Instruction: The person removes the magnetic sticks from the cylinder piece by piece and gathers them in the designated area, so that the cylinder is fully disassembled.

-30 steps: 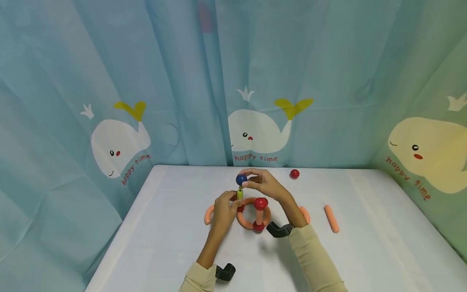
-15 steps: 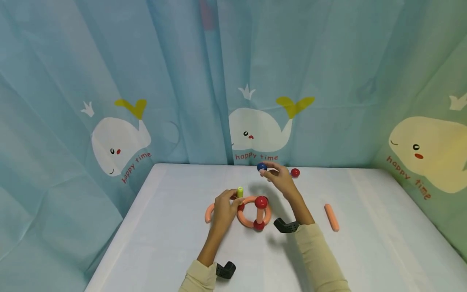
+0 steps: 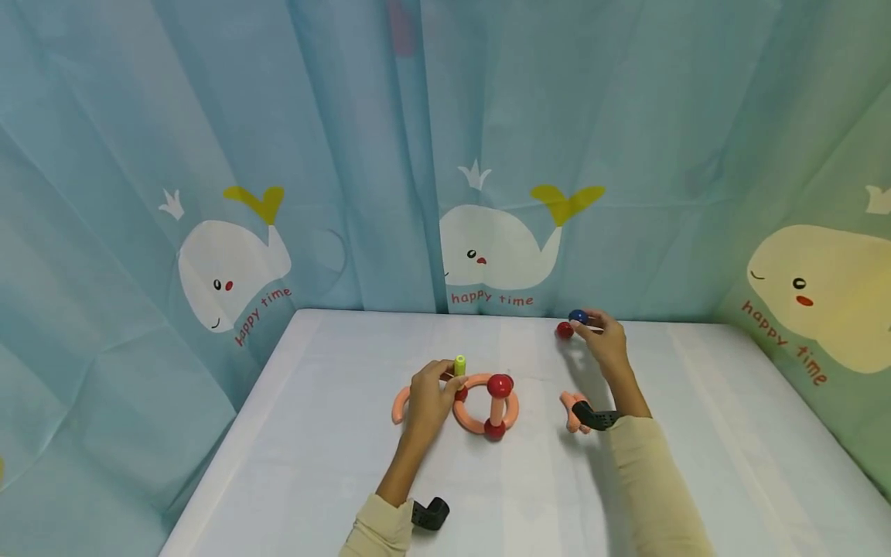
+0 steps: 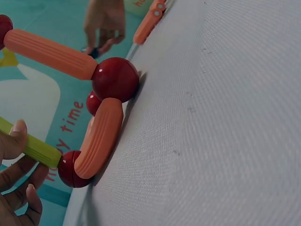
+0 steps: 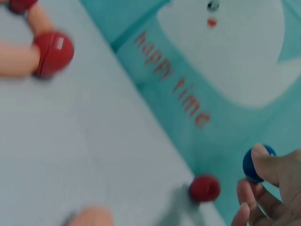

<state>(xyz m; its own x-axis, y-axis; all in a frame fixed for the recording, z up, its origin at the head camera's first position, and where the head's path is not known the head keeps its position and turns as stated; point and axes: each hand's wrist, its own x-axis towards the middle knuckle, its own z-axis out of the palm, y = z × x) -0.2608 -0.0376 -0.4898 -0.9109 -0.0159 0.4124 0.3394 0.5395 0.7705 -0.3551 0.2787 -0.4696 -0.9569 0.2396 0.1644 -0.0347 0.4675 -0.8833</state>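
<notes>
My left hand (image 3: 430,398) pinches a yellow-green ribbed rod (image 3: 459,365), which stands on a red ball (image 4: 70,170) of an orange ring (image 3: 468,422). The ring's curved pieces are joined by red balls. From its near side rises an orange rod (image 3: 496,410) topped by another red ball (image 3: 499,385). Thumb and fingers of my right hand (image 3: 607,344) pinch a blue ball (image 3: 577,316) at the table's back edge. Just beside it, a loose red ball (image 3: 564,331) lies on the table; in the right wrist view the blue ball (image 5: 252,165) shows a little apart from it.
Loose curved orange pieces (image 3: 571,410) lie right of the ring, partly covered by the black wrist camera (image 3: 593,416). Another curved orange piece (image 3: 399,404) lies left, partly behind my left hand. A blue curtain (image 3: 362,155) with whale prints hangs behind the white table (image 3: 292,433).
My right hand has carried the blue ball off the top of the yellow-green rod, rightward to beside the loose red ball. My left hand has stayed on the rod.
</notes>
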